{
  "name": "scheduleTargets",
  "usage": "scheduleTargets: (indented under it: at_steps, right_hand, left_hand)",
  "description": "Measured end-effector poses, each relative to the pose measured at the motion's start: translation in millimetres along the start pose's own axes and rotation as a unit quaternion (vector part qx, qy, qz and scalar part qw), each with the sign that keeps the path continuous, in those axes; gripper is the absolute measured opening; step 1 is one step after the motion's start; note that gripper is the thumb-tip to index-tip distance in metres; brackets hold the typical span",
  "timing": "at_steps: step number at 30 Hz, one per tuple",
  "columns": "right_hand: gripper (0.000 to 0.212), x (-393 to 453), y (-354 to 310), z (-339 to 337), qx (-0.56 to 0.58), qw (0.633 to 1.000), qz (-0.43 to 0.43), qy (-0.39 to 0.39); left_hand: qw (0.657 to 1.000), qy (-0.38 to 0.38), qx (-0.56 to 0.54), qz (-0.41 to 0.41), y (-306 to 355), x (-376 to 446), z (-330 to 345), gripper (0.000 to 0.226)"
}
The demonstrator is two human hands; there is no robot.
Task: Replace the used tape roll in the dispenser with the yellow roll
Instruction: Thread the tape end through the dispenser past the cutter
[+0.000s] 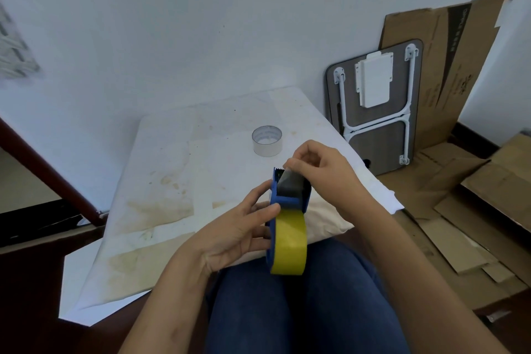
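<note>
Low in the middle of the frame, above the person's lap in blue trousers (287,310), a blue tape dispenser (290,201) is held with the yellow roll (290,244) already seated in it, the roll's broad yellow face turned toward the camera. The left hand (235,233) has its grip closed around the dispenser's left side, thumb resting on the blue frame just above the roll and the fingers behind it. The right hand (319,167) comes in from the right, its thumb and forefinger pinched on the free end of the tape at the toothed cutter at the dispenser's top; a strip of tape runs from the roll up to that pinch. Above them, near the centre of the frame, the used roll (267,141), a pale near-empty ring, stands alone on the stained white bench (172,181), well apart from the hands. At the upper right a folded table (376,106) and flattened cardboard (448,66) lean against the wall.
</note>
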State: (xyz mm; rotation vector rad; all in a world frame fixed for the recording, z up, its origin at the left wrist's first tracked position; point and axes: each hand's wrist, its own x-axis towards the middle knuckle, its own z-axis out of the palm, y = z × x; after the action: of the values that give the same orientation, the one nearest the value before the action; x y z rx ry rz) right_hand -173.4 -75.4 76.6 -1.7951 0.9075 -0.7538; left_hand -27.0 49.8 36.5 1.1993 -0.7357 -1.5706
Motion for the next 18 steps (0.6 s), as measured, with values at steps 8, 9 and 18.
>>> scheduleTargets:
  at_steps: [8, 9, 18]
  right_hand:
    - [0.011, 1.4, 7.9, 1.4, -0.11, 0.993, -0.03, 0.003]
    - [0.011, 1.7, 8.3, 1.4, -0.128, 0.991, -0.034, 0.001]
    - [0.013, 3.2, 5.1, 4.5, -0.17, 0.984, -0.04, 0.031]
  left_hand:
    - [1.0, 0.001, -0.018, -0.019, -7.7, 5.0, 0.8, 0.069]
    - [1.0, -0.002, -0.018, -0.022, -7.6, 5.0, 1.3, 0.071]
    - [0.999, -0.025, 0.0, -0.041, -6.7, 2.1, 2.9, 0.069]
